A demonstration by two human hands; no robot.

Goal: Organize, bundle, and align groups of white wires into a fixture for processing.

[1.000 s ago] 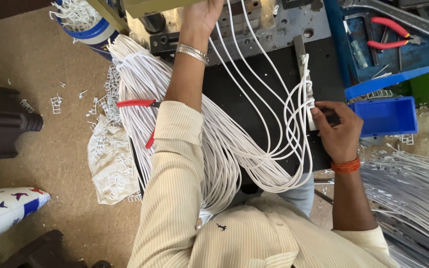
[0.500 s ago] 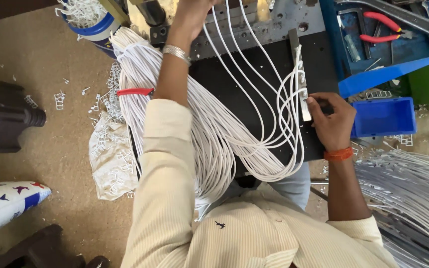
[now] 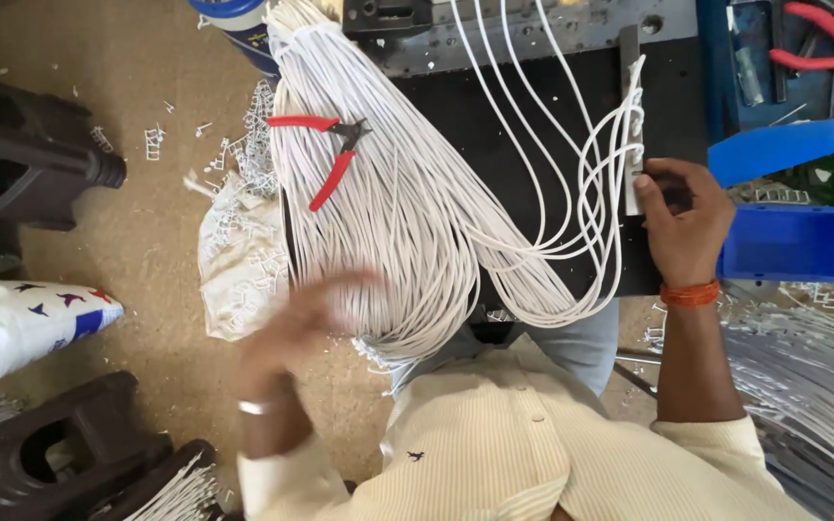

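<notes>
right hand (image 3: pixel 682 227) pinches white wire loops (image 3: pixel 610 174) at upright metal bar (image 3: pixel 629 116) | left hand (image 3: pixel 306 314) blurred, grip unreadable, at long white wire bundle (image 3: pixel 388 222), lying lengthwise away from it

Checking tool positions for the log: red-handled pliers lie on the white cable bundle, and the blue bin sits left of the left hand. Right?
Not quite. The head view shows the blue bin beside the right hand, on the right side of the bench, not by the left hand. The rest holds: the red-handled pliers lie on the white cable bundle.
</notes>
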